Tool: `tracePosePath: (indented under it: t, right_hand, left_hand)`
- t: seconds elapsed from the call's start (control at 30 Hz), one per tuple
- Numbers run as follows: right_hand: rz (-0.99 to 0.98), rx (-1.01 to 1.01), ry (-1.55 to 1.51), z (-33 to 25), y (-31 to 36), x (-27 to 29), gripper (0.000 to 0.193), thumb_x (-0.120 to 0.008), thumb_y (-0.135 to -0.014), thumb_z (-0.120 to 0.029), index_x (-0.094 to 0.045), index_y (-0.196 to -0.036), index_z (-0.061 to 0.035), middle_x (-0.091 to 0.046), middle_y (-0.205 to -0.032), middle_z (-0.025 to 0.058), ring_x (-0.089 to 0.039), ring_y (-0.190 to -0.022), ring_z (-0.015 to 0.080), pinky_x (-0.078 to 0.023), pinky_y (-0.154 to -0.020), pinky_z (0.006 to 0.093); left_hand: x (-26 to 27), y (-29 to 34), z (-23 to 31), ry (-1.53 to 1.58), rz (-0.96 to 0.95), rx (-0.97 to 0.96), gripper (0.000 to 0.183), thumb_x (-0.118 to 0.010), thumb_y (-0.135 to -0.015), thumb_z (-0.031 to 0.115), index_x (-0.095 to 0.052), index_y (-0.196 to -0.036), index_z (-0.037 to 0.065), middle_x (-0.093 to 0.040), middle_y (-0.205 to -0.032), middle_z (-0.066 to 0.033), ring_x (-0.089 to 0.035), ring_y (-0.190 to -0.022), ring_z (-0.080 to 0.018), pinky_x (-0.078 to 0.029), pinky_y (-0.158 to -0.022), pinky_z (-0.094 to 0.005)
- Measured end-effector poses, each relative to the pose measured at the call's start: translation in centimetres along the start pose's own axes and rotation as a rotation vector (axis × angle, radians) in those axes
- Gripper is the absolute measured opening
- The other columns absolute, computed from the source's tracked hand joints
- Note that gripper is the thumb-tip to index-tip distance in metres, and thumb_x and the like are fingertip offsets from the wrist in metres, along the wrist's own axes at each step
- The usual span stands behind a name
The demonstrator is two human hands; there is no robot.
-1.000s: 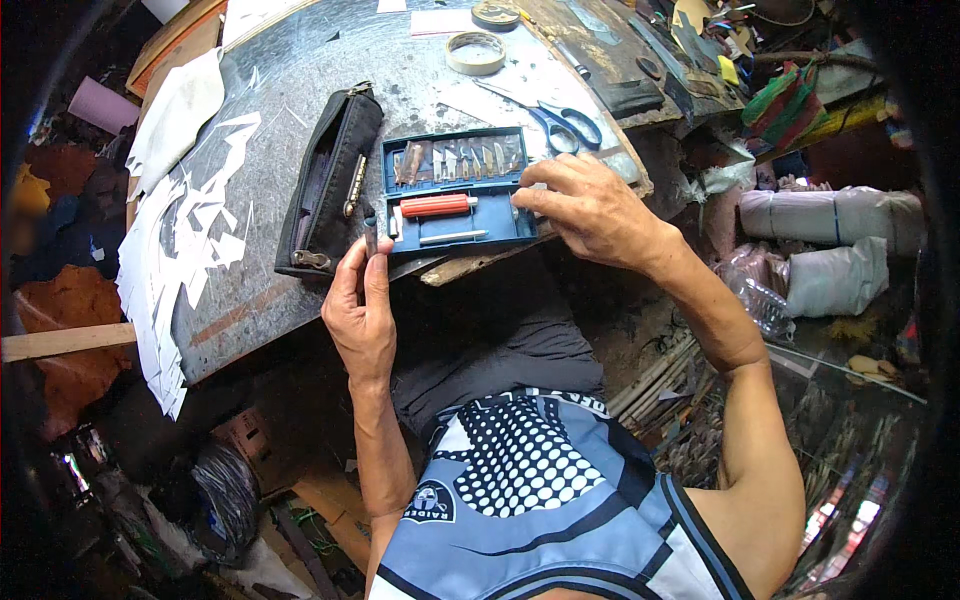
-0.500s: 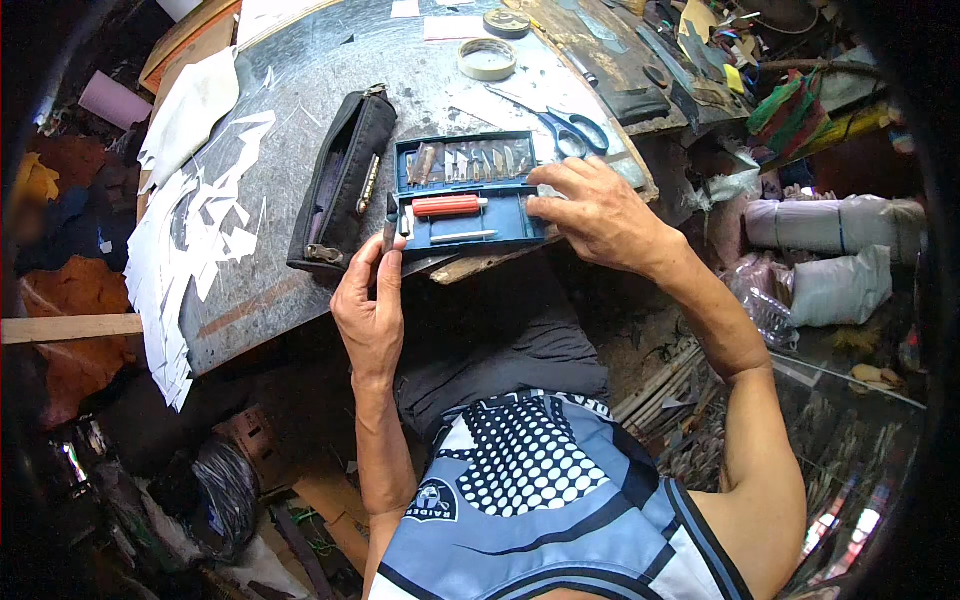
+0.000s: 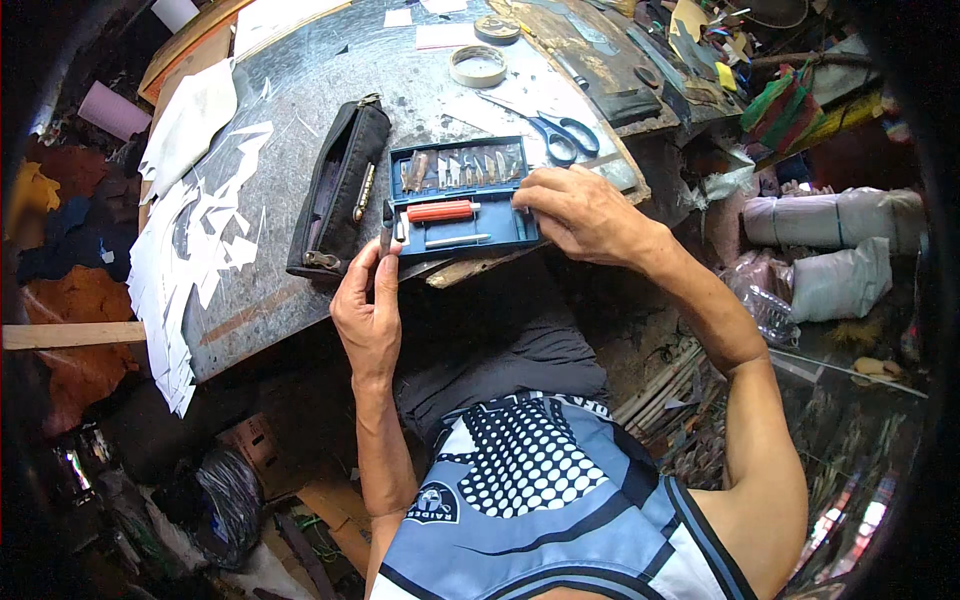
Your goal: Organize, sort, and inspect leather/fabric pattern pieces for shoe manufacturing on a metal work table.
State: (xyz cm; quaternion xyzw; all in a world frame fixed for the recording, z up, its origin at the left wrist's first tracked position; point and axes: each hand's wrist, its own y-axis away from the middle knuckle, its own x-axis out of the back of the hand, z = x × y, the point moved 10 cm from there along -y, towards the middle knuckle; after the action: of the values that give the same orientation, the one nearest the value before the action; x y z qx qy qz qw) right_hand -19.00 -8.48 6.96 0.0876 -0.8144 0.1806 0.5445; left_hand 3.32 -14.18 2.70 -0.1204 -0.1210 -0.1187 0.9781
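"Pinching what, there on the left?"

"A slim dark tool (image 3: 387,222), caught between thumb and fingers of the left hand (image 3: 367,312), its long axis running near to far, at the left end of the blue case (image 3: 502,229)."

"And the right hand (image 3: 588,216)?"

"Fingertips at the case's right end — whether they grip anything I can't tell; the knuckles hide it."

"So the case lies between them?"

"Yes, long side left to right. The red handle (image 3: 440,211) inside lies the same way, nearer the left hand — small blades (image 3: 470,168) beyond it."

"Farther out?"

"A black pouch (image 3: 362,160) on the left, scissors (image 3: 541,124) past the right hand."
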Motion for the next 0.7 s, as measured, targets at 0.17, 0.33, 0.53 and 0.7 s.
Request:
tracePosePath:
  t: [0.17, 0.33, 0.53, 0.7]
  right_hand:
    - [0.001, -0.002, 0.079, -1.1, -1.0, 0.1, 0.022, -0.064, -0.082, -0.015, -0.063, -0.099, -0.0018, -0.057, -0.100, 0.0135, -0.056, -0.097, 0.0310, -0.046, -0.084, 0.0406]
    - [-0.121, -0.094, 0.155, -0.9, -1.2, -0.4, 0.027, -0.068, -0.082, -0.015, -0.062, -0.104, -0.0015, -0.055, -0.106, 0.0137, -0.055, -0.100, 0.0313, -0.044, -0.087, 0.0407]
    - [-0.067, -0.081, -0.015, -0.9, -0.8, 0.2, 0.024, -0.071, -0.079, -0.013, -0.061, -0.098, -0.0016, -0.055, -0.105, 0.0139, -0.056, -0.097, 0.0319, -0.047, -0.082, 0.0404]
    - [-0.023, -0.090, -0.156, -1.1, -0.7, 1.1, 0.020, -0.070, -0.079, -0.011, -0.058, -0.092, -0.0024, -0.055, -0.097, 0.0133, -0.057, -0.091, 0.0320, -0.047, -0.079, 0.0403]
  left_hand:
    - [0.1, 0.2, -0.6, 0.047, 0.019, 0.019, 0.028, -0.058, -0.097, 0.013, -0.062, -0.121, -0.002, -0.070, -0.107, -0.0095, -0.063, -0.100, -0.0128, -0.048, -0.091, -0.0265]
    - [0.0, 0.2, -0.5, 0.014, 0.022, -0.024, 0.028, -0.058, -0.097, 0.013, -0.062, -0.120, -0.002, -0.070, -0.107, -0.0091, -0.063, -0.099, -0.0126, -0.048, -0.090, -0.0260]
    - [-0.3, 0.3, 0.3, -0.050, 0.039, -0.082, 0.023, -0.059, -0.095, 0.011, -0.065, -0.114, 0.000, -0.070, -0.103, -0.0100, -0.065, -0.095, -0.0161, -0.050, -0.084, -0.0287]
    - [0.1, 0.2, 1.5, -0.087, 0.071, -0.193, 0.020, -0.061, -0.093, 0.009, -0.065, -0.110, -0.001, -0.070, -0.097, -0.0141, -0.068, -0.086, -0.0219, -0.052, -0.075, -0.0324]
